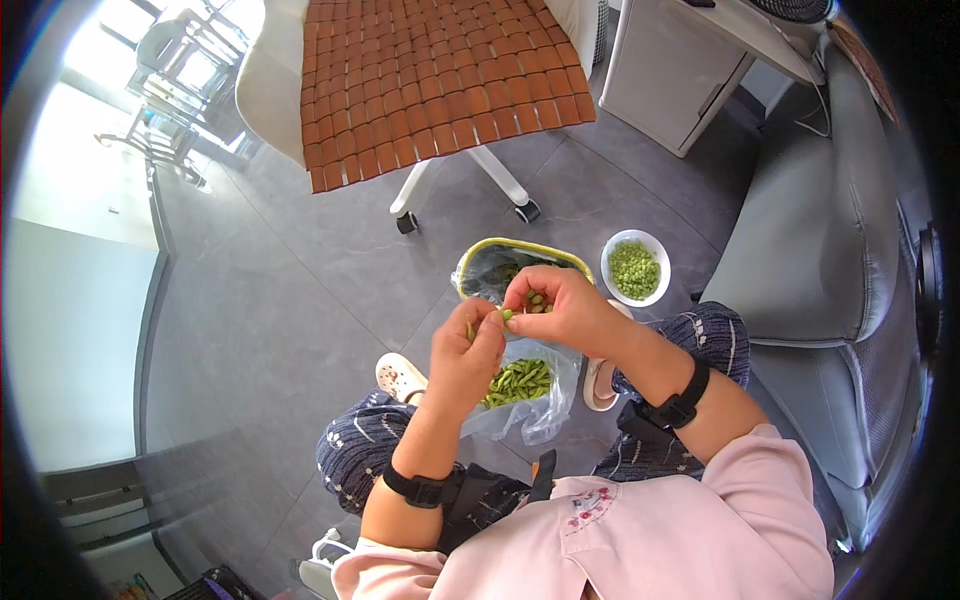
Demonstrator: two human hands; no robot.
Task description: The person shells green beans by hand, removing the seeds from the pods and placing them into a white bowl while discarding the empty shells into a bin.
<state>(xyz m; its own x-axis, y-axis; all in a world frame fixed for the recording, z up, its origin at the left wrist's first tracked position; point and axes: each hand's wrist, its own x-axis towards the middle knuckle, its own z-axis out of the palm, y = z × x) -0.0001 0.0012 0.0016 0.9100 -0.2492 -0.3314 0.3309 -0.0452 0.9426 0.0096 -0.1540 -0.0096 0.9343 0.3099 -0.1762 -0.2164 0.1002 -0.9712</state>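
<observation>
My left hand point(466, 352) and my right hand point(577, 313) meet at the fingertips over the floor, between my knees. A green bean pod point(508, 315) is pinched between them. Several green beans point(537, 301) show inside the curl of my right fingers. Part of another thin pod seems to stick out of my left fist. Below my hands lies a clear plastic bag point(556, 409) with whole green pods point(521, 381) in it. Beyond them stands a yellow-rimmed bin point(525, 244) with a plastic liner; its dark contents are partly hidden by my right hand. A white bowl point(662, 255) holds shelled green beans point(634, 268).
A wheeled chair with a brown tile seat mat point(442, 82) stands ahead. To the right are a grey padded chair point(802, 225) and a white cabinet point(675, 67). My shoes, one a pale clog point(397, 375), flank the bag on the grey tiled floor point(300, 300).
</observation>
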